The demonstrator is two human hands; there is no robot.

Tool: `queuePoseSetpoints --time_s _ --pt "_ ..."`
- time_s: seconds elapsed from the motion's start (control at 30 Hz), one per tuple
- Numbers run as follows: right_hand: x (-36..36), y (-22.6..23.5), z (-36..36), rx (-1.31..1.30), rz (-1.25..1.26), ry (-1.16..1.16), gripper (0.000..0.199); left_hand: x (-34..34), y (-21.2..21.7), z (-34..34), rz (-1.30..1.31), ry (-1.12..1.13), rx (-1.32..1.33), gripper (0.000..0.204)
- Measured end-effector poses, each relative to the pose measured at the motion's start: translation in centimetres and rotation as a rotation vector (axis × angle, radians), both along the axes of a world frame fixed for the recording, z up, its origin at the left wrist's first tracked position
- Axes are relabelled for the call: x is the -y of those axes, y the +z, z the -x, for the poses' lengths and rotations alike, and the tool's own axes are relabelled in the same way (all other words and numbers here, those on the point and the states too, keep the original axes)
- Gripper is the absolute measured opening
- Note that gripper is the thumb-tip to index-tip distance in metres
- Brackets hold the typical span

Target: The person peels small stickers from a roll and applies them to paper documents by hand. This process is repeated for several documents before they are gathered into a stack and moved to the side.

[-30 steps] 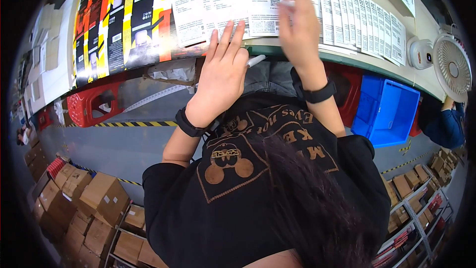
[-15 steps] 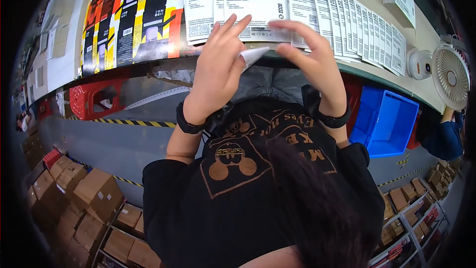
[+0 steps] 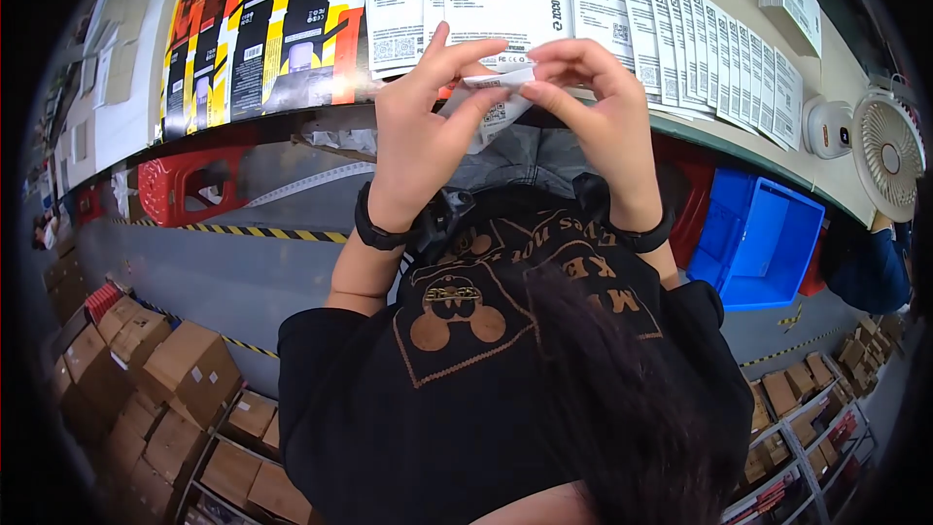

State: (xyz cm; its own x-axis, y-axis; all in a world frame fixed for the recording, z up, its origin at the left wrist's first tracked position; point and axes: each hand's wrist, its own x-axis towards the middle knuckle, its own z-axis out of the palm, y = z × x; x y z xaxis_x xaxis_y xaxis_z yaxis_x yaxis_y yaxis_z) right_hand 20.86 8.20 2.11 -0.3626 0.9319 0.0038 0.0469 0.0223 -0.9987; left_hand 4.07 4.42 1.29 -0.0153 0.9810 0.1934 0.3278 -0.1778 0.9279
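My left hand [image 3: 420,122] pinches a small white sheet [image 3: 496,112] between thumb and fingers. Square black codes are printed on the sheet, which looks like a label strip and hangs down over the table's near edge. At the sheet's upper right edge, my right hand [image 3: 604,112] has its thumb and index finger pressed together. Just beyond both hands lies a white printed leaflet [image 3: 505,0], the front one of several overlapping leaflets. To its right, more white leaflets [image 3: 695,49] fan out in a row along the table [image 3: 836,39].
Flat black, yellow and red printed packaging [image 3: 262,39] covers the table at left. A white fan [image 3: 882,156] stands at the right end, near a stack of white leaflets [image 3: 789,5]. Below are a blue crate [image 3: 758,238], a red stool [image 3: 185,185] and cardboard boxes [image 3: 190,369].
My right hand has moved left and closed its fingertips on the sheet's edge. The sheet has turned, so its printed codes now face up. My left hand still holds it.
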Motion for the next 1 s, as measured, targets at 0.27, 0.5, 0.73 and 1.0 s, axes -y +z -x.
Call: queuePoseSetpoints --time_s 0.27,0.5,0.73,1.0 --pt "-1.3 -1.3 -1.0 0.009 -0.265 -0.113 0.026 0.5 1.5 -0.1 0.286 -0.009 -0.042 0.024" --pt "-1.2 -1.3 -0.8 -0.228 0.068 0.026 0.051 0.0 0.2 0.3 0.006 0.084 -0.096 0.023" --pt "-0.5 -1.2 -0.1 -0.061 -0.027 0.061 0.053 -0.8 0.5 -0.5 -0.110 0.081 -0.226 0.021" --pt "-1.6 -1.0 -0.3 -0.091 -0.151 -0.102 0.053 0.1 0.8 0.9 0.236 -0.044 -0.239 0.020"
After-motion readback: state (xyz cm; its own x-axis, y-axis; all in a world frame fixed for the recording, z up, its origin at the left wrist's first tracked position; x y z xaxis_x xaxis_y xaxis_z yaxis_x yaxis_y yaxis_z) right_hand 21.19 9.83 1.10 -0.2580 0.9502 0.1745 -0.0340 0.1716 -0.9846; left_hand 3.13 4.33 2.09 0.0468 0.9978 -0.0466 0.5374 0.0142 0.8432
